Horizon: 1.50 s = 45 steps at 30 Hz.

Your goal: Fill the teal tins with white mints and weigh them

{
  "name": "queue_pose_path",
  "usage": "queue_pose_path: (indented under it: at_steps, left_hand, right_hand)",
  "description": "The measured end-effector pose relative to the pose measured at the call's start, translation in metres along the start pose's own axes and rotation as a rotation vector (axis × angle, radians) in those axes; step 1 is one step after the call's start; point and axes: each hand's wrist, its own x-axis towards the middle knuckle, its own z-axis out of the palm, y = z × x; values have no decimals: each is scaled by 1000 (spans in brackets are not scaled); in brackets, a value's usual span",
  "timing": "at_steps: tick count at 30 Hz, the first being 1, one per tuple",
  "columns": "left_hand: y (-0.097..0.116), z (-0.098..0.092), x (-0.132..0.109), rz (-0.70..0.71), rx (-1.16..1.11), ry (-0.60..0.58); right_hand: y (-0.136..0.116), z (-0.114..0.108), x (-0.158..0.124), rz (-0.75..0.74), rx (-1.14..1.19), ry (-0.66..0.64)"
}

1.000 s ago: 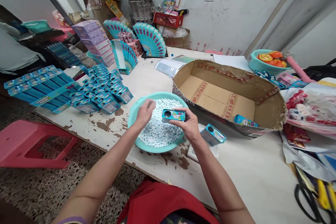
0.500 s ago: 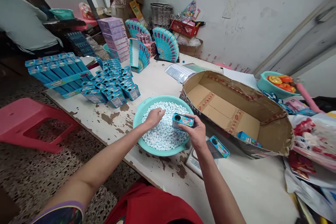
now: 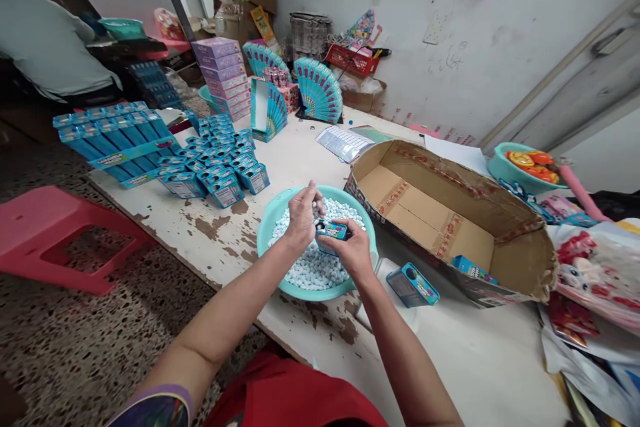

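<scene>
Over a turquoise basin [image 3: 369, 213], my right hand [image 3: 356, 252] grips a small blue candy box [image 3: 332, 231] with a round hole in its top. My left hand [image 3: 301, 219] is cupped around some small white candies, tipped against the hole end of that box. Loose white and pale blue candies [image 3: 314, 271] fill the basin beneath both hands. Another blue box with a round hole [image 3: 413, 285] stands on a white scale [image 3: 384, 272], just right of my right forearm, which partly hides the scale.
An open cardboard carton [image 3: 425, 197] with one blue box [image 3: 474, 269] inside lies on the right. Several open blue boxes [image 3: 225, 187] crowd the table's left, beside a filled display tray [image 3: 117, 143]. A pink stool [image 3: 55, 233] stands left; a person [image 3: 45, 40] sits behind.
My left hand has risen from the candies with a handful and turned toward the box. The right hand has brought the box left to meet it.
</scene>
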Motion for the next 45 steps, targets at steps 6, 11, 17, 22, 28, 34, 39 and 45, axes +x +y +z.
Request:
queue_pose_path:
  at_steps: [6,11,17,22,28,34,39,45]
  left_hand:
    - [-4,-4,-1,-22,55,-52]
    - [-7,-2,-2,-39,154,-114]
    - [-3,-26,14,-5,281,-37]
    - [-5,-54,14,135,1272,-292]
    - [-23,5,-16,310,1243,-571]
    - [-99,79,-67,443,1355,-1428]
    - [-88,87,-51,355,1433,-1189]
    - [45,30,25,446,1564,-383]
  right_hand:
    - [-6,1,-5,-117,-140,9]
    - [-13,-6,-3,-254,-321,-3]
    - [-11,-24,3,-29,106,19]
    - [-6,-46,-28,81,435,18]
    - [-1,-130,-97,52,528,301]
    - [-1,-212,-128,-176,313,884]
    - [36,-204,-118,-58,121,914]
    - [84,-147,-86,80,25,601]
